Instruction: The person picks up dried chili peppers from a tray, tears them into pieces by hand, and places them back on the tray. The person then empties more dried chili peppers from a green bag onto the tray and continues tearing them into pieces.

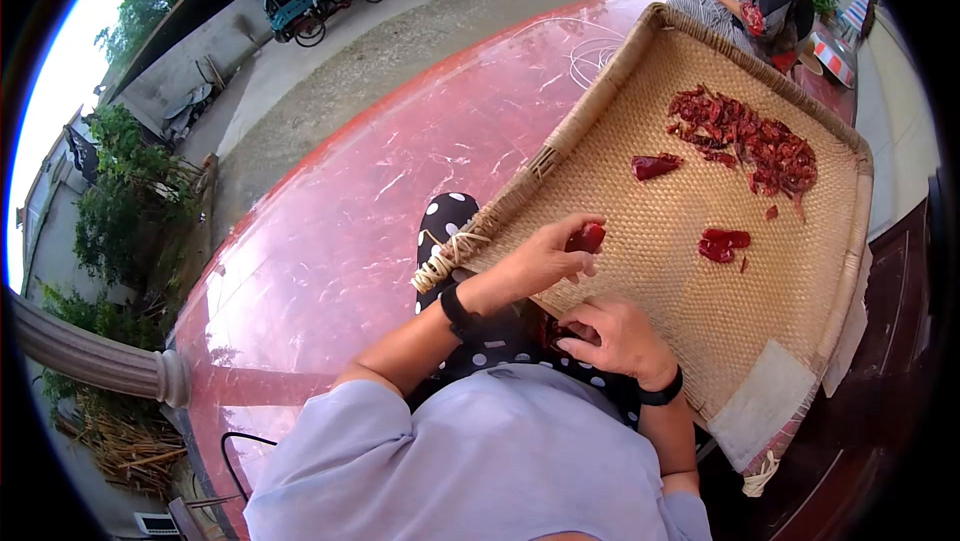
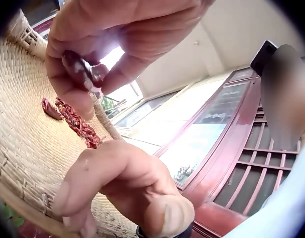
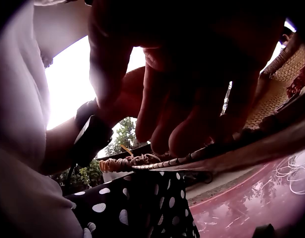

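Your left hand (image 1: 545, 257) pinches a red chili (image 1: 588, 237) between thumb and fingers above the near edge of the woven tray (image 1: 690, 316), probably because a fingertip hold suits so small a pod. Your right hand (image 1: 622, 339) sits just beside that edge, fingers loosely bent, thumb apart, nothing visible between them. Polka-dot trousers (image 1: 447, 213) show under the tray's corner, likely keeping it within reach; a chili heap (image 1: 750, 141) lies toward its far side, perhaps to keep it separate.
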Demonstrator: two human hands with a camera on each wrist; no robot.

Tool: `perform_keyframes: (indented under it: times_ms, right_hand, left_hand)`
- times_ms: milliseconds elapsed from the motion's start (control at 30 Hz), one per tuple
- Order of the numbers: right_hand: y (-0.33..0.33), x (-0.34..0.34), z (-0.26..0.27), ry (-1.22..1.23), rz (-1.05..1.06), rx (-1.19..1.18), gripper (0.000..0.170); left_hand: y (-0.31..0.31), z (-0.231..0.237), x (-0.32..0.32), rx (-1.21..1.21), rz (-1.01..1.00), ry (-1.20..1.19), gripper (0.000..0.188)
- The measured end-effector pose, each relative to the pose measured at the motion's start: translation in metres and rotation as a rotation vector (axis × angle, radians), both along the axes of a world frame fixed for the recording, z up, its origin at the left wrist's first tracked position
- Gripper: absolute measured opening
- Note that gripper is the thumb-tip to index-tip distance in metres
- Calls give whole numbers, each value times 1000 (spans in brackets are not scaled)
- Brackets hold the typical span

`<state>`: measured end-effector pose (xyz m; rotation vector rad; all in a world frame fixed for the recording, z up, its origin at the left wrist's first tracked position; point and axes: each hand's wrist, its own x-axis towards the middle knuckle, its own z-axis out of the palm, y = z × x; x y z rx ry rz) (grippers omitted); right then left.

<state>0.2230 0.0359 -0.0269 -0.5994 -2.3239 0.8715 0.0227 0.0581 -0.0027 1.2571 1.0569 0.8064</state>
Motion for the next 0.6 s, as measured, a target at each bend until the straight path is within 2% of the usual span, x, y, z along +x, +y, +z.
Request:
perform_keyframes:
  times_ms: [33,67,100,167,233,300,367,467,600]
  right_hand:
    - [0,3,-2,21,-42,-28,18]
    - [1,7,-1,36,-99,3,16]
    - [4,8,2,161,-150,18,12]
    - [7,11,3,337,-313,37,10]
    - [8,14,-2,424,-533,-35,12]
    - [12,19,-8,562,-669,-160,15]
    - [15,22,-12,742,-715,-350,18]
    - [20,28,-12,856,-760,-377,22]
    - [22,31,-11,929,-798,-366,25]
  left_hand:
    - [-8,16,-2,13,-73,103,54]
    - [-14,12,-4,59,-96,102,51]
    - [-21,6,-6,106,-121,95,48]
    - [-30,22,-10,174,-344,382,44]
    - [-38,25,-14,222,-553,489,38]
    - [-48,28,-9,242,-656,527,32]
    - [-54,18,-2,294,-689,667,33]
    - [-61,-20,-1,345,-699,749,35]
    - [-62,-12,7,460,-766,831,41]
